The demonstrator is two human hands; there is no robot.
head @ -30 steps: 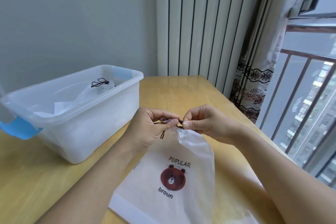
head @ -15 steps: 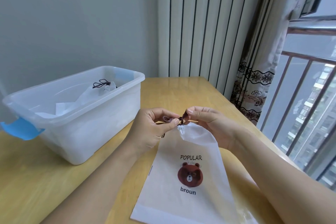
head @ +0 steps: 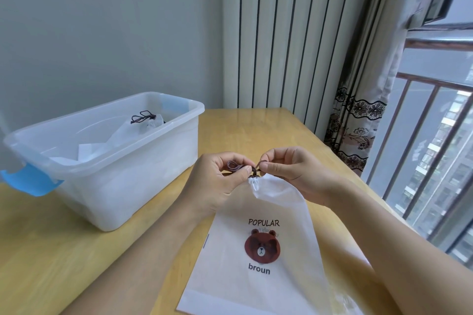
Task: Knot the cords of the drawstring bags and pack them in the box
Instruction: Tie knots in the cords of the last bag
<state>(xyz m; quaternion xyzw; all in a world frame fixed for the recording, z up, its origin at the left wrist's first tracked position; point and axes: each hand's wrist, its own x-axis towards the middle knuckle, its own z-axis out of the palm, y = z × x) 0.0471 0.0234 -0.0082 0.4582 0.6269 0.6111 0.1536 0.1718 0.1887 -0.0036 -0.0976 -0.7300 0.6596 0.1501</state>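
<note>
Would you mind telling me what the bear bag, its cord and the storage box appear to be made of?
Bear bag: thin matte white fabric, probably non-woven; slightly see-through, gathered neck. Cord: dark brown braided textile; its weave shows. Storage box: translucent frosted plastic; contents show faintly through.

Since a second ago the white drawstring bag (head: 258, 245) has swung round on the table (head: 76, 263): it lay slanted with its bottom edge toward the box (head: 107, 161), and now lies nearly straight, its bear print squarely upright and farther from the box. The gathered neck has drawn tighter into a small bunch. The brown cord (head: 252, 169) has closed into a knot there, pinched between the left hand (head: 220, 181) and right hand (head: 294, 174), whose fingertips have drawn closer.
</note>
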